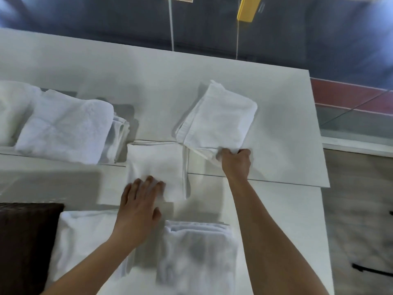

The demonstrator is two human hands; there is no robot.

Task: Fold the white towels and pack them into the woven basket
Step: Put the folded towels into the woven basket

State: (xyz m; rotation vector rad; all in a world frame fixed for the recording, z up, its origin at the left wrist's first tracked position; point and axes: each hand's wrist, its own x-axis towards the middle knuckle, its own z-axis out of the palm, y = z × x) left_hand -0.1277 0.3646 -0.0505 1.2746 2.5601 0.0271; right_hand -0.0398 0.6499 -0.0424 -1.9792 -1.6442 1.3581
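Note:
A white towel (157, 167) lies flat at the middle of the white table (138, 71). My left hand (139, 205) rests on its near edge, fingers spread, pressing it down. My right hand (235, 161) grips the near edge of the towel's folded-over part (219, 120), which is lifted and angled to the right. A dark woven basket (23, 248) stands at the near left, only partly in view. Close to me sits a stack of folded white towels (197, 258), and another white towel (85, 233) lies beside the basket.
A pile of thick white towels (63, 128) lies at the left of the table. The table's right edge (319, 128) drops to a tiled floor. A glass wall with a yellow object (247, 9) runs behind the table.

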